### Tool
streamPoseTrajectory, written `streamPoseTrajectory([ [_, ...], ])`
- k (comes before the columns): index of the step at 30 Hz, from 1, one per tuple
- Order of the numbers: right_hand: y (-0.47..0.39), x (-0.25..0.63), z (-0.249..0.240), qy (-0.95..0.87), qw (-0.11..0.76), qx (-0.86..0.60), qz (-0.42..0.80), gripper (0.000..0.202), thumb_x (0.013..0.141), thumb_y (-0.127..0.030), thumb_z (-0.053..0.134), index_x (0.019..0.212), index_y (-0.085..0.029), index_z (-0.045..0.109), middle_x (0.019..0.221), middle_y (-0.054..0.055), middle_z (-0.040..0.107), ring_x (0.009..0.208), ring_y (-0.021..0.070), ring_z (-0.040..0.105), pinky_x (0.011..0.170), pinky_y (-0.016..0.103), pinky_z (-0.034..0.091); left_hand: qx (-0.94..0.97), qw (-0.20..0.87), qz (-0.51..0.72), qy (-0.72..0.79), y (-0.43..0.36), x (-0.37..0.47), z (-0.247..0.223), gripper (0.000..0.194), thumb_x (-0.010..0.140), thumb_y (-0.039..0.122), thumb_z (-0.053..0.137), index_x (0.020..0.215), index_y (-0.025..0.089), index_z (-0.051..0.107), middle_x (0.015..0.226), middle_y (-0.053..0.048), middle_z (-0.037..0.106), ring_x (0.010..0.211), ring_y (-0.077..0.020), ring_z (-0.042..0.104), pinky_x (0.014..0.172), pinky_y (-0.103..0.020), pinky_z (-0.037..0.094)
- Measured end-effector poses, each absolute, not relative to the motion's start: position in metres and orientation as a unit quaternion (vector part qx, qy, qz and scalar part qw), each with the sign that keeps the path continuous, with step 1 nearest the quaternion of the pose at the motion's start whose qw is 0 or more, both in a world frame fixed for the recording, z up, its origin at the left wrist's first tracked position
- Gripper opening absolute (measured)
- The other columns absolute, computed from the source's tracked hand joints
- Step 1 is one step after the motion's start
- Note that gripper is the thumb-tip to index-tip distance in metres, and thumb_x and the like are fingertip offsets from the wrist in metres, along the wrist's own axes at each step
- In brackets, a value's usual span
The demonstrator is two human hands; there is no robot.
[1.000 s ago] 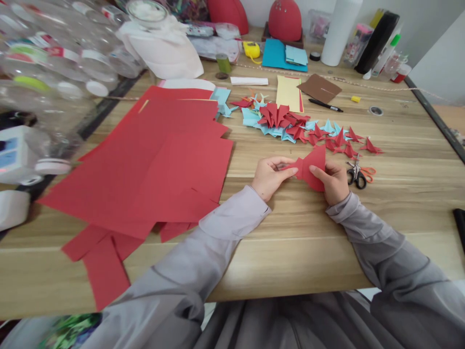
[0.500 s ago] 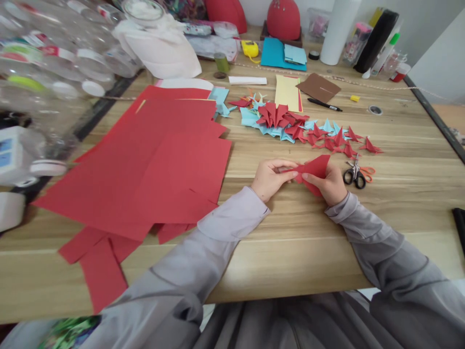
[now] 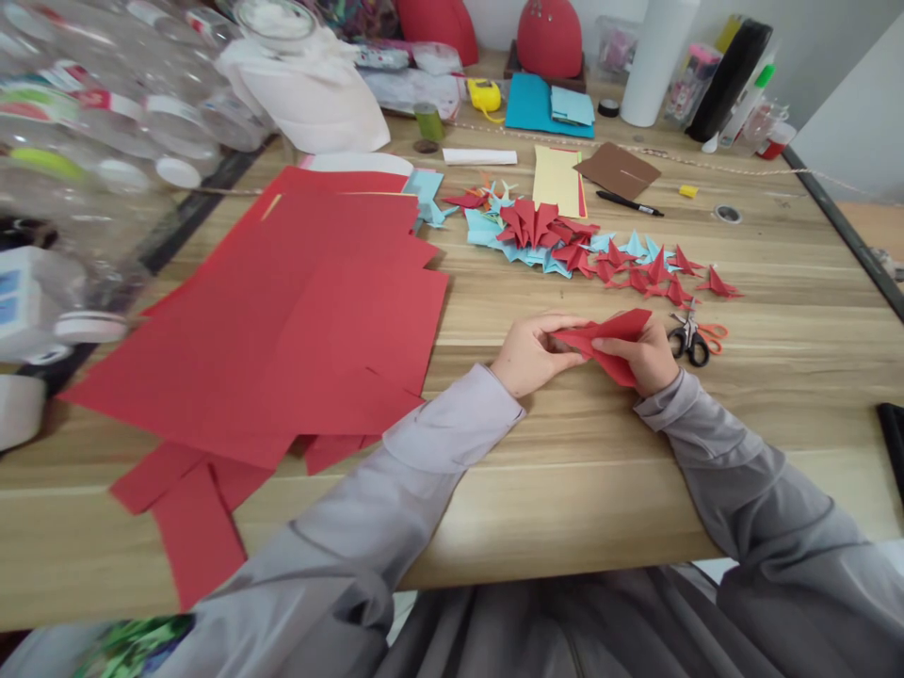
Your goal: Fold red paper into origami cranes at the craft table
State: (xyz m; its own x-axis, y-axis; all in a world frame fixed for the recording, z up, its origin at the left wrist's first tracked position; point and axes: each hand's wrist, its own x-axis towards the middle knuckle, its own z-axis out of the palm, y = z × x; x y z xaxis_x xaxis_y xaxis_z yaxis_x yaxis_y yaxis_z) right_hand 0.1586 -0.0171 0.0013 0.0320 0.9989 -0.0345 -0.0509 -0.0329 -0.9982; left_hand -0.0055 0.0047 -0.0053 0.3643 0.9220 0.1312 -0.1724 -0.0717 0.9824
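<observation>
Red paper piece [image 3: 622,327], between the hands, has narrowed in view, suggesting refolding. Right hand [image 3: 653,360] pinches it; left hand [image 3: 529,353] curls at its near tip, grip unclear.

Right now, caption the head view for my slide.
Left hand and right hand hold folded red paper near origami cranes and scissors.

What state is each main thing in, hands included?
Small red paper: folded, held
Left hand: at the paper's left end, grip unclear
Right hand: gripping the paper
Large red sheets: flat, overlapping
Folded figures: clustered
Black-handled scissors: lying down
Black pen: lying down
White bottle: upright
</observation>
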Motion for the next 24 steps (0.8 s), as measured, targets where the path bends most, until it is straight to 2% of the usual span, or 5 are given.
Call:
streamPoseTrajectory([
  [6,-0.0188,0.1626,-0.0003,-0.506,0.490,-0.480,0.524,0.013,0.062,-0.024,0.075,0.066,-0.016,0.065,0.057,-0.002,0.061,0.053,0.0117,0.056,0.052,0.025,0.045,0.609,0.558,0.479,0.298,0.0052,-0.0060,-0.0067,0.022,0.054,0.016,0.082,0.074,0.018,0.074,0.081,-0.005,0.068,0.079,-0.0153,0.064,0.078,-0.031,0.051],
  [10,-0.0219,0.1633,-0.0029,-0.509,0.488,-0.431,0.564,0.030,0.074,-0.046,0.064,0.082,-0.017,0.066,0.062,0.002,0.065,0.054,0.0142,0.059,0.046,0.024,0.045,0.574,0.578,0.494,0.304,0.0053,-0.0067,-0.0066,0.014,0.058,0.022,0.080,0.069,0.017,0.073,0.075,-0.003,0.068,0.071,-0.0133,0.063,0.073,-0.030,0.052],
  [14,-0.0225,0.1621,-0.0057,-0.493,0.539,-0.410,0.547,0.053,0.072,-0.068,0.056,0.094,-0.021,0.065,0.087,0.005,0.069,0.077,0.0200,0.065,0.053,0.029,0.053,0.547,0.584,0.486,0.352,0.0056,-0.0072,-0.0054,0.016,0.060,0.027,0.080,0.069,0.016,0.072,0.070,-0.002,0.067,0.060,-0.0105,0.058,0.063,-0.027,0.049],
  [19,-0.0196,0.1578,-0.0035,-0.525,0.538,-0.476,0.457,0.034,0.060,-0.048,0.079,0.075,-0.019,0.068,0.074,0.002,0.066,0.058,0.0118,0.058,0.049,0.024,0.048,0.565,0.566,0.489,0.348,0.0059,-0.0073,-0.0048,0.013,0.060,0.024,0.079,0.066,0.016,0.070,0.069,-0.001,0.066,0.061,-0.0103,0.058,0.064,-0.027,0.048],
  [24,-0.0187,0.1561,0.0003,-0.556,0.524,-0.498,0.410,0.026,0.063,-0.040,0.079,0.065,-0.016,0.069,0.055,-0.001,0.061,0.048,0.0090,0.051,0.047,0.024,0.042,0.580,0.555,0.481,0.352,0.0054,-0.0071,-0.0043,0.013,0.060,0.024,0.078,0.064,0.016,0.069,0.068,-0.001,0.066,0.065,-0.0118,0.060,0.066,-0.027,0.049],
])
